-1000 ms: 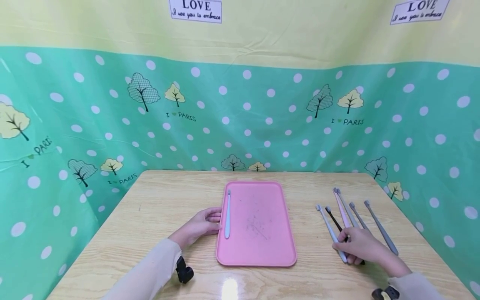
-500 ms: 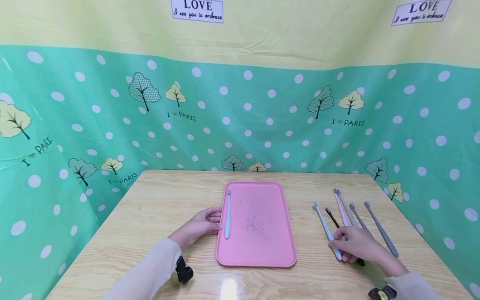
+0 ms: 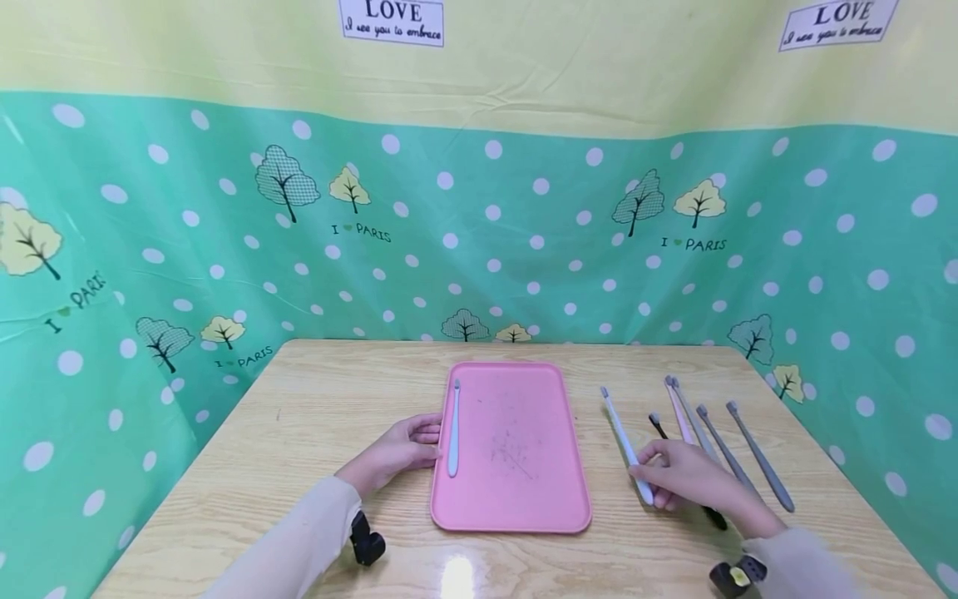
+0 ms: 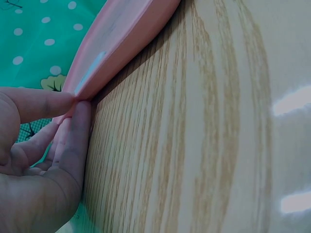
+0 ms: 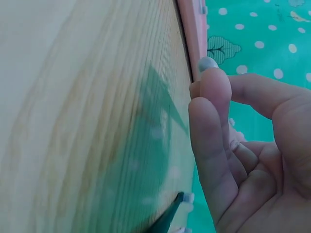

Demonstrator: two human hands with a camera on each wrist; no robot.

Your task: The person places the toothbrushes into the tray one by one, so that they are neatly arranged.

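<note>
My right hand [image 3: 688,474] pinches a pale blue toothbrush [image 3: 619,428] by the lower end of its handle, its head pointing away from me, between the tray and the other toothbrushes. In the right wrist view only the rounded handle end [image 5: 207,63] shows above the fingertips. My left hand [image 3: 400,453] holds the left rim of a pink tray [image 3: 516,503], thumb and finger meeting at the rim in the left wrist view. On the tray, along its left side, lies a light blue toothbrush [image 3: 453,433].
Right of my right hand lie a black toothbrush [image 3: 715,517], partly hidden by the hand, a pink toothbrush [image 3: 679,412] and several grey toothbrushes, one grey toothbrush [image 3: 762,457] furthest right. The wooden table [image 3: 329,391] ends at a dotted green curtain [image 3: 419,274].
My right hand has moved left with the pale blue toothbrush, away from the black one and toward the tray. The left hand and tray stay in place.
</note>
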